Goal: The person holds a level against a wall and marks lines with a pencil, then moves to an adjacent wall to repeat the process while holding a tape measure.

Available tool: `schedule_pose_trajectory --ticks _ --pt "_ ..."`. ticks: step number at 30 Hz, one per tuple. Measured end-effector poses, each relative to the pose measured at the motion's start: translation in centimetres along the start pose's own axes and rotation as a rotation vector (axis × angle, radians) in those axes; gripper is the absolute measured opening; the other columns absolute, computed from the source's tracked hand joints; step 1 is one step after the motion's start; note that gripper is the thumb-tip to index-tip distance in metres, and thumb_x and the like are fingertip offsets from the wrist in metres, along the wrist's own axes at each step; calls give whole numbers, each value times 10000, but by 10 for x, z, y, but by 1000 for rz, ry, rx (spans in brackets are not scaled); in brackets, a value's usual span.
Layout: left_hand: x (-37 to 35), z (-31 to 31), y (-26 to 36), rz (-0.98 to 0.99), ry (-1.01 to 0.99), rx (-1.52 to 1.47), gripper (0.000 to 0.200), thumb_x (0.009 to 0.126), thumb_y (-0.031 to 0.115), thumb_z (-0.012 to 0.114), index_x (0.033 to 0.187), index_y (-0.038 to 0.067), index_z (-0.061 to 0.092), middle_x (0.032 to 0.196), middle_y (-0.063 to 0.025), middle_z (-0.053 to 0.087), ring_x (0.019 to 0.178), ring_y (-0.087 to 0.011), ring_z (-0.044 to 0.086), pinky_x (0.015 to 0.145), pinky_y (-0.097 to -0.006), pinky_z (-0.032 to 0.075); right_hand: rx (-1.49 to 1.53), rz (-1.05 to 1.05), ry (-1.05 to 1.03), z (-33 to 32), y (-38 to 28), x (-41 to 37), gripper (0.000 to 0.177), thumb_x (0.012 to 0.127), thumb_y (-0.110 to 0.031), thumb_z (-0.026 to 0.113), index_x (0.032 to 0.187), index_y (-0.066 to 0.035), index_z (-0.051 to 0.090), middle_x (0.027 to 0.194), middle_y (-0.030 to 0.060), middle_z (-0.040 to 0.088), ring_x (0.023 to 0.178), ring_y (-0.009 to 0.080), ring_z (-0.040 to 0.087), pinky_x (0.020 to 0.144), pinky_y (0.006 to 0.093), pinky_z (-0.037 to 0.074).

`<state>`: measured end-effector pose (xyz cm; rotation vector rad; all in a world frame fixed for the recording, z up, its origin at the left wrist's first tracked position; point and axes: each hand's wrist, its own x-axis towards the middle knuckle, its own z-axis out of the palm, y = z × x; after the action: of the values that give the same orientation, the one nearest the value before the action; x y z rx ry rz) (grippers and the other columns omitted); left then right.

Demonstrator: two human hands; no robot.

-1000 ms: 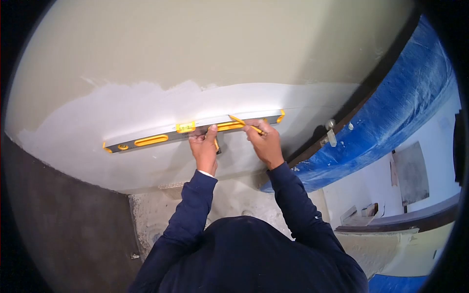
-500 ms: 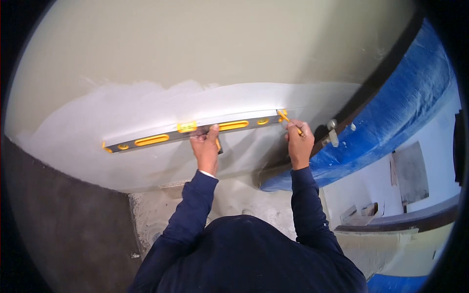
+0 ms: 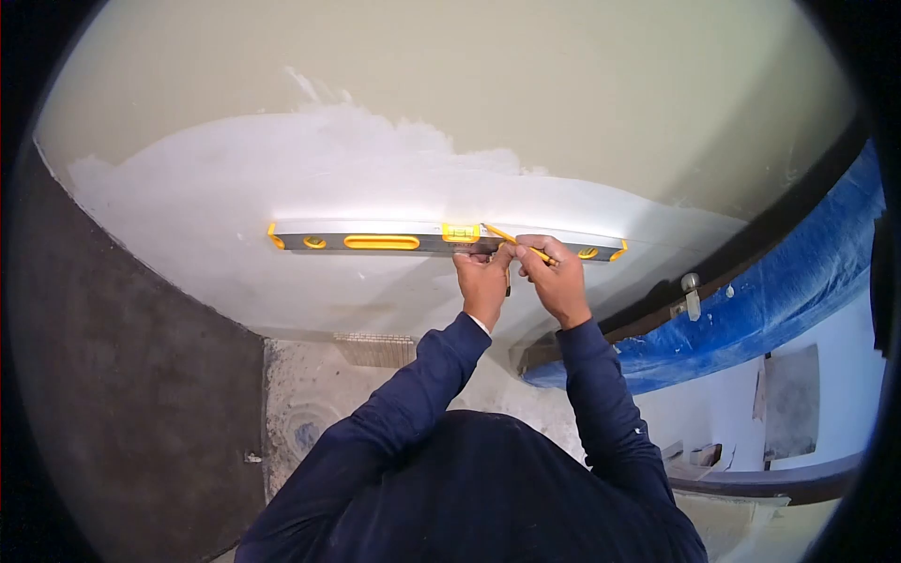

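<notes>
A long spirit level (image 3: 427,243), dark with yellow vials, slots and end caps, lies flat along the patched wall (image 3: 375,150). My left hand (image 3: 483,280) grips its lower edge just right of the middle vial, fingers closed; a dark object, partly hidden, shows beside the palm. My right hand (image 3: 554,272) is closed on a yellow pencil (image 3: 500,233), whose tip touches the wall by the level's top edge, close to the middle vial. The hands are almost touching.
At the right, blue sheeting (image 3: 751,300) lies behind a dark frame edge with a metal knob (image 3: 691,284). A dark surface (image 3: 141,375) fills the lower left. Below the wall are stacked thin pieces (image 3: 375,350) on the dusty floor (image 3: 319,394).
The pencil and my right hand have moved from the level's right end to near its middle vial. The view has shifted, and the level now appears more horizontal.
</notes>
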<state>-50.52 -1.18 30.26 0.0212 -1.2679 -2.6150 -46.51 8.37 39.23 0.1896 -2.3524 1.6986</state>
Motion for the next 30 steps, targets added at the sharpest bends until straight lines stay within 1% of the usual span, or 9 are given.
schedule_pose_trajectory --ticks 4,6,7,11,14,16,19,25,30 --pt "-2 8 7 -5 28 -84 229 843 -19 713 1011 15 561 959 -65 650 809 -101 612 711 -245 498 -83 -38 219 -30 0 -16 157 901 -116 647 978 11 698 789 27 641 669 72 574 598 226 459" --pt "-1 9 1 18 117 -62 514 787 80 809 1104 3 411 980 -96 608 815 -120 581 707 -255 492 -180 -1 559 -37 -4 -28 158 908 -114 637 972 21 688 789 31 632 661 76 569 596 230 462" --pt "-1 8 -1 15 116 -64 514 787 80 809 1104 3 411 980 -96 608 815 -120 581 707 -255 492 -183 -1 560 -34 -4 -32 158 908 -114 637 972 21 688 789 31 632 661 76 569 596 230 462" --pt "5 1 -15 -44 38 -43 524 793 106 803 1106 -2 397 1017 -96 585 887 -140 563 787 -293 490 -59 -49 446 27 -44 -37 154 916 -131 639 974 7 676 804 44 650 703 76 584 633 249 481" --pt "9 -13 -24 17 -58 -194 526 803 126 797 1104 -21 391 1013 -112 585 880 -157 571 794 -302 494 -235 -294 176 89 -63 -31 191 920 -121 626 1063 0 666 931 107 707 792 155 657 717 283 518" --pt "2 -5 -7 -13 25 -20 536 807 138 794 1109 -31 385 1024 -128 581 890 -169 575 798 -305 496 -641 -426 21 130 -74 -26 213 915 -127 633 1105 -36 665 1002 135 713 893 241 688 787 320 528" --pt "-9 9 17 -81 151 233 553 813 157 790 1118 -46 376 1041 -152 575 905 -187 581 804 -310 498 -343 -534 -185 189 -80 -9 224 909 -139 633 1121 -78 671 1022 130 708 922 310 676 807 352 532" --pt "-8 7 24 -121 152 194 606 794 195 804 1139 -56 373 1110 -178 527 1005 -218 547 885 -341 460 -442 -705 -300 267 -88 10 226 915 -172 580 1112 -84 649 971 147 696 860 332 665 722 417 529" --pt "-3 11 9 -104 127 131 583 806 120 782 1153 -50 345 1106 -161 518 982 -188 541 882 -328 465 -597 -597 -273 251 -80 6 264 915 -166 599 1165 -105 657 1024 114 711 920 305 670 758 405 541"
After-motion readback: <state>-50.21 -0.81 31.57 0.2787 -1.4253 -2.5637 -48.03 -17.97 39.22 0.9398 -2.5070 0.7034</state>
